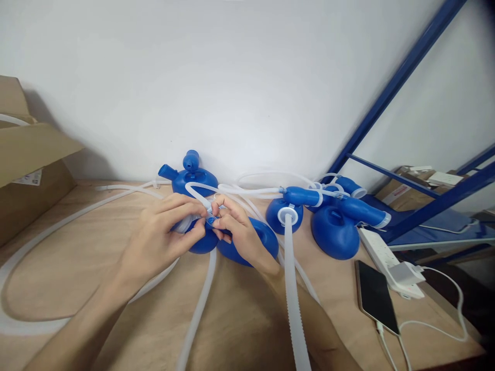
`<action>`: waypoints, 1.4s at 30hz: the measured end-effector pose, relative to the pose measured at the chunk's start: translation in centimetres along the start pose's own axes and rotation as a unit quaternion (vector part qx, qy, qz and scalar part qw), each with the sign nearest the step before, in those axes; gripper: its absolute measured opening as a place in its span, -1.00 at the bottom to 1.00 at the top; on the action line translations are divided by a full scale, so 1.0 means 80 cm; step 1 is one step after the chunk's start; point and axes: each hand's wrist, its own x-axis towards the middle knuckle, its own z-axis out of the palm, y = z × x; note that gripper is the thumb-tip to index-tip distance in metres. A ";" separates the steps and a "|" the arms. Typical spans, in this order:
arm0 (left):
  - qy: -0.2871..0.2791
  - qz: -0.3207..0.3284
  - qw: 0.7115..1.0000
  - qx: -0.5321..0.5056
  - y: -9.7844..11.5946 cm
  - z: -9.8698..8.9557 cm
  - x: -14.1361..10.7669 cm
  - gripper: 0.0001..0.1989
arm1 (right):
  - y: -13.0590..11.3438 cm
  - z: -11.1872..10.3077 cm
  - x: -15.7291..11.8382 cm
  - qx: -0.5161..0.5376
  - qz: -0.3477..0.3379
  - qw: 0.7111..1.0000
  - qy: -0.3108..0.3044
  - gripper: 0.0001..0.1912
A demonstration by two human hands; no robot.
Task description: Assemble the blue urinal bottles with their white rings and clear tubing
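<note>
My left hand and my right hand meet in front of me, with thumbs and fingers pinched around a small blue fitting. A white hose arches down to the same spot; the fingers hide exactly how the two join. Beneath my hands lie a rounded blue bottle and a longer blue bottle on its side, both partly covered. Just behind, another blue bottle rests by the wall, with a blue spout and a blue cup-shaped piece at its top.
More blue bottles with white-rimmed necks stand to the right. White tubing loops over the wooden table. A phone and a power strip lie at right, near a blue metal frame. A cardboard box stands left.
</note>
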 end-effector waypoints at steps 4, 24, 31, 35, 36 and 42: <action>-0.062 0.018 0.998 -0.024 -0.008 -0.009 0.001 -0.87 | -0.004 -0.001 -0.004 -0.019 0.004 1.000 -0.006 -0.83; 0.193 -0.255 0.943 -0.087 -0.061 -0.048 0.009 -0.49 | -0.003 -0.156 -0.013 -0.589 0.136 0.794 -0.067 -0.34; 0.054 -0.291 0.951 -0.087 -0.050 0.051 0.037 -0.50 | 0.065 -0.176 -0.078 -0.533 0.019 0.846 -0.018 -0.19; -0.059 -0.237 0.968 0.052 -0.025 0.112 0.073 -0.58 | 0.077 -0.162 -0.096 -0.512 -0.014 0.859 -0.011 -0.13; -0.092 -0.232 0.964 0.087 -0.019 0.122 0.081 -0.59 | 0.077 -0.157 -0.099 -0.510 -0.018 0.860 -0.012 -0.11; -0.293 -0.248 0.909 0.163 0.002 0.139 0.111 -0.55 | 0.090 -0.138 -0.105 -0.515 -0.034 0.855 0.056 -0.26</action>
